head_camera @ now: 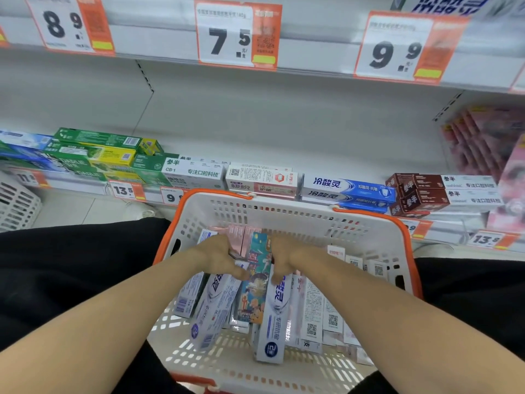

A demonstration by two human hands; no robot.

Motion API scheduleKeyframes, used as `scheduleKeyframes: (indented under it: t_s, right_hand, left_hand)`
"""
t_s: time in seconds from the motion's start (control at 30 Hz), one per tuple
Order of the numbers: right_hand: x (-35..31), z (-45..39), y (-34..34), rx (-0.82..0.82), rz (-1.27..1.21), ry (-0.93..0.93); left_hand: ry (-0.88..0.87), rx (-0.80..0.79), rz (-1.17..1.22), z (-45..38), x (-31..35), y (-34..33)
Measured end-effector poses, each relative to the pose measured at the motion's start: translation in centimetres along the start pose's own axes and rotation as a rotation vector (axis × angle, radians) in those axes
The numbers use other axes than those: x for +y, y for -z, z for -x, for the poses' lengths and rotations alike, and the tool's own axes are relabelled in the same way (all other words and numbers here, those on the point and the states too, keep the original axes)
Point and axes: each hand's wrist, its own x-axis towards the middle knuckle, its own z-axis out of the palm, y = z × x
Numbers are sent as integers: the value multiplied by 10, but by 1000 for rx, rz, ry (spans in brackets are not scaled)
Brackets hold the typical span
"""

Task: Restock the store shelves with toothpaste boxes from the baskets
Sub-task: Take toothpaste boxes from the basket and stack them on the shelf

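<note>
Both hands are down in the basket [287,204], and you're at the picking step: choosing boxes before anything goes up on the shelf. Your left hand [220,258] is curled, fingers down among the pink boxes [240,237] at the far end, thumb pressing toward the illustrated box [255,280] that stands between your hands. Your right hand [287,260] is curled too, fingertips on the other edge of that same box and on top of the white and blue box [274,317] beside it. It looks like you're pinching the illustrated box from both sides, though how firm the grip is I can't tell.

Next, I'd judge, you lift that box straight up and out. Mind the neighbours: white boxes lean against it on either side, so a tilted pull could drag them over.

Outward now. More toothpaste boxes [321,314] stand packed along the right of the basket, which sits between your knees in front of the lower shelf [85,186]. That shelf already carries green and yellow boxes [108,153], white ones [196,173], blue ones [349,190] and brown ones [420,191]. Above them the back of the shelf is bare. Price tags [235,35] hang from the shelf edge overhead, and the orange handles [216,193] ring the basket's rim, so clear them as you raise the box.
</note>
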Motion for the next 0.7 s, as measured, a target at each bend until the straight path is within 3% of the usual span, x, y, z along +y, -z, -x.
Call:
scheduleKeyframes:
  t_s: [0.33,0.47,0.6,0.7]
  right_hand:
    - [-3,11,-10,-115,-56,27]
    - [0,12,-1,-177,43,-6]
    - [-2,20,21,-233,108,26]
    - [-15,36,54,-203,204,86]
  left_hand:
    - [55,11,214,23,-7,28]
    - [53,-41,172,27,0,33]
    - [66,-43,-84,26,-3,39]
    - [39,-26,-45,29,-4,41]
